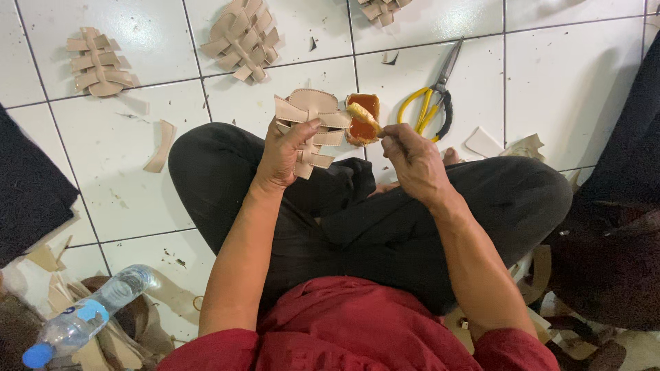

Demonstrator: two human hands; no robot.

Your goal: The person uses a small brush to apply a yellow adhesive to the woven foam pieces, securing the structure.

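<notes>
My left hand (285,151) grips a woven piece of tan leather straps (311,120), holding it up over my crossed legs. My right hand (411,156) pinches a small glue-covered brush (363,115) whose tip rests against the right edge of the woven piece. Just behind the brush tip sits an open container of amber-red glue (363,128) on the white tiled floor (117,185).
Yellow-handled scissors (432,103) lie on the tiles beyond my right hand. More woven leather pieces lie at the far left (98,62), far centre (243,38) and top edge (382,9). A loose strap (161,145), a plastic bottle (86,316) and leather scraps are scattered around.
</notes>
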